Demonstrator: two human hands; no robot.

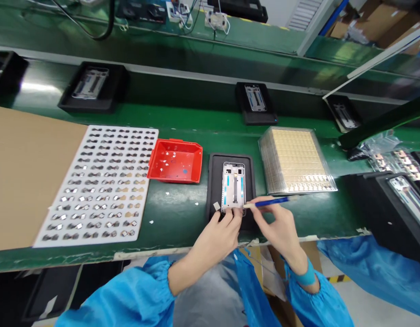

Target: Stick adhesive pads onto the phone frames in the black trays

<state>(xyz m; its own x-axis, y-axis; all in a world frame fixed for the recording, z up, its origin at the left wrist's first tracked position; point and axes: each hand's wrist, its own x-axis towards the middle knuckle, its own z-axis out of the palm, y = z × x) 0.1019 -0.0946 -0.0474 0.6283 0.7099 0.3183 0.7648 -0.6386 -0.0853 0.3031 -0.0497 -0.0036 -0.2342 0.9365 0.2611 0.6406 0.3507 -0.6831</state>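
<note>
Phone frame (234, 187) on tray (215, 177), bin (174, 176) left

The head camera looks down across the workbench (179, 218).

This is a factory workshop, with the look of an electronics assembly line. A long green bench (182, 218) carries phone frames (234, 181) set in black trays (259, 119), a white sheet (119, 229) with small matching parts (90, 235) in neat rows, a red bin (175, 175) and a stack of clear plastic trays (268, 163). The person wears blue work sleeves (128, 295) and a wristband (306, 274); cardboard boxes (380, 22) are piled in the background.
</note>
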